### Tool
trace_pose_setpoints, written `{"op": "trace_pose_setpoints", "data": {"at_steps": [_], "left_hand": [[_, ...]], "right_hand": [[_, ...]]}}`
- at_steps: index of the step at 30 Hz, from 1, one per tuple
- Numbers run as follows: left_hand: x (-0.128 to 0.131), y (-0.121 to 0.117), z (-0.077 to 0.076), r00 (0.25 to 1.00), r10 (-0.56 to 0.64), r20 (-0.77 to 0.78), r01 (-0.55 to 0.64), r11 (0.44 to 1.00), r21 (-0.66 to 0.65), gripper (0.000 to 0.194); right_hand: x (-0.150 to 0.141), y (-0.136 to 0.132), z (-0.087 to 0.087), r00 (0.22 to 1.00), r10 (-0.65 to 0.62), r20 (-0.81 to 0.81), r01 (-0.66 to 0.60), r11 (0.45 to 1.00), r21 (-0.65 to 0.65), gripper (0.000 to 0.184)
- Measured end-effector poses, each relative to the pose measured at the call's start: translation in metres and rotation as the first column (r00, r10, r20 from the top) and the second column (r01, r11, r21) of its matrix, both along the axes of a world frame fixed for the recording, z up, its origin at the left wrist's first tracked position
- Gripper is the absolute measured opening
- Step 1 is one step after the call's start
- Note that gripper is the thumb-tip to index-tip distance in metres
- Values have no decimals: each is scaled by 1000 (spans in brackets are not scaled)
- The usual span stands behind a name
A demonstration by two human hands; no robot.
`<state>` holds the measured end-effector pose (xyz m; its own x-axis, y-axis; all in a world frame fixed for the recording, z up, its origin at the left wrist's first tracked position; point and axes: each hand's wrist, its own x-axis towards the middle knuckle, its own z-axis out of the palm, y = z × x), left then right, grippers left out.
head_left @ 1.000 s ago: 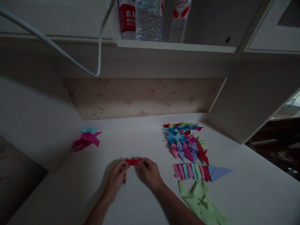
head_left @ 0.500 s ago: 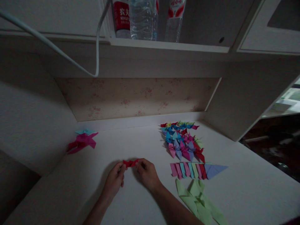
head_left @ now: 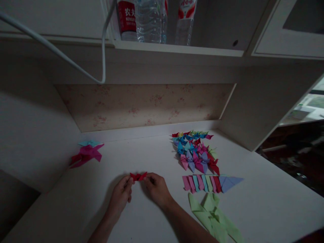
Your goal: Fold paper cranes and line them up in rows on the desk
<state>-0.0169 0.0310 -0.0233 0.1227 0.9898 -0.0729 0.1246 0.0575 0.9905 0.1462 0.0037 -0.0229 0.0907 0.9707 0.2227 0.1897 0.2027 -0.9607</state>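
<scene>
White desk under an open cupboard of bottles

Above me the cupboard holds a large clear bottle, a red-labelled one just beside it and another, set apart, to the right; how full they are I can't tell. On the desk's right lie a big green folded paper, a cluster of paper birds and a row of coloured paper strips. Left hand and right hand each pinch one end of a little red paper, between them near the desk's middle.
</scene>
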Motion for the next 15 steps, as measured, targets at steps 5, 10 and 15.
{"op": "trace_pose_setpoints", "data": {"at_steps": [5,10,15], "left_hand": [[0,1,-1,1000,-4,0,4,1000,23,43],[2,0,2,999,-17,-29,17,1000,8,48],[1,0,0,998,-46,-46,47,999,16,49]], "right_hand": [[1,-1,2,999,-53,12,53,999,-5,25],[2,-1,4,998,-62,-14,62,998,-4,26],[2,-1,0,997,-71,12,71,997,-1,24]]}}
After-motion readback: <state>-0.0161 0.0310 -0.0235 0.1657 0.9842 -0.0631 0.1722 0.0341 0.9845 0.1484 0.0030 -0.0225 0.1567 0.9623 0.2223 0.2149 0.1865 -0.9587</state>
